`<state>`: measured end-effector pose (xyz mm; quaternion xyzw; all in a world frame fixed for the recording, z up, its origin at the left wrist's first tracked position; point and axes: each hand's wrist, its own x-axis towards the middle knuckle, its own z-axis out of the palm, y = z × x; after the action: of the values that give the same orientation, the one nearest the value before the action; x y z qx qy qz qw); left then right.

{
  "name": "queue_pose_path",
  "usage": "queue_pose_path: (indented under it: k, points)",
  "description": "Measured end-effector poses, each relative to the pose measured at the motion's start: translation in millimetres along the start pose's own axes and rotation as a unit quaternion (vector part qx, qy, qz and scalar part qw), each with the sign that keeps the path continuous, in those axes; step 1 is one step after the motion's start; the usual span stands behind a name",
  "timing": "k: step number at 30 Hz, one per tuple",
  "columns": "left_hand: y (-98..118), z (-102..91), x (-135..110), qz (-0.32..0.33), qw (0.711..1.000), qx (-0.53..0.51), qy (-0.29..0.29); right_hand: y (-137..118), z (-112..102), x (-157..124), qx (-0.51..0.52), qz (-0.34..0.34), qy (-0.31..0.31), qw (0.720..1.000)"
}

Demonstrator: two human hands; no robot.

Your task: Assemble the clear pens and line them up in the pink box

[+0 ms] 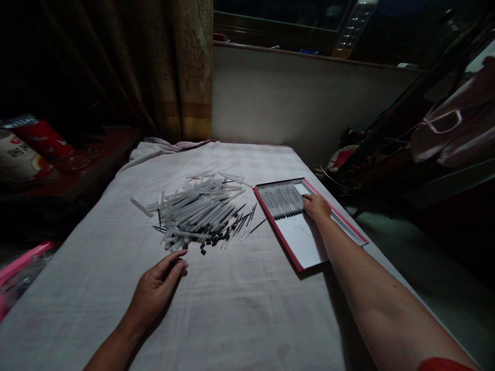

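Observation:
A loose pile of clear pen barrels, thin refills and small black caps (pixel 199 211) lies on a white cloth-covered table (pixel 232 309). To its right sits a flat box with a red rim (pixel 294 260), holding a neat row of pens (pixel 281 200) at its far end. My right hand (pixel 317 207) reaches into the box and rests beside that row, fingers curled; whether it holds a pen is hidden. My left hand (pixel 157 288) lies on the cloth just below the pile, fingers together and stretched out, holding nothing.
A patterned curtain (pixel 185 67) hangs behind the table on the left. A dark shelf with red and white packets (pixel 27 149) stands at the left. Bags and clutter (pixel 444 134) fill the right side. A pink object (pixel 19 263) sits at the table's left edge.

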<state>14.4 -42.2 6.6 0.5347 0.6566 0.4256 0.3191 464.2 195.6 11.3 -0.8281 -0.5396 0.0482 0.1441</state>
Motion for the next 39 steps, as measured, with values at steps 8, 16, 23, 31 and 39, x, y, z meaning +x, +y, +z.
queue_pose_path:
  k: [8, 16, 23, 31, 39]
  points:
    - [0.6, -0.2, 0.8, 0.000, 1.000, 0.000, -0.001, 6.6, -4.2, 8.3, 0.022, -0.006, -0.002, 1.000]
    - [5.7, -0.5, 1.2, -0.003, 1.000, -0.020, -0.005, 11.8, -7.2, 5.8, 0.054, -0.024, -0.002, 0.998]
    - [12.7, -0.5, 0.0, -0.005, 1.000, -0.017, -0.004, 11.3, -0.8, 2.2, 0.080, -0.027, -0.004, 0.996]
    - [11.0, 0.4, 0.6, -0.008, 1.000, -0.015, -0.004, 15.4, -3.3, 0.6, 0.113, -0.015, -0.012, 0.993]
    - [18.9, -4.5, 6.1, -0.039, 0.989, -0.140, 0.018, 4.8, -19.9, -14.5, 0.121, -0.018, -0.008, 0.993]
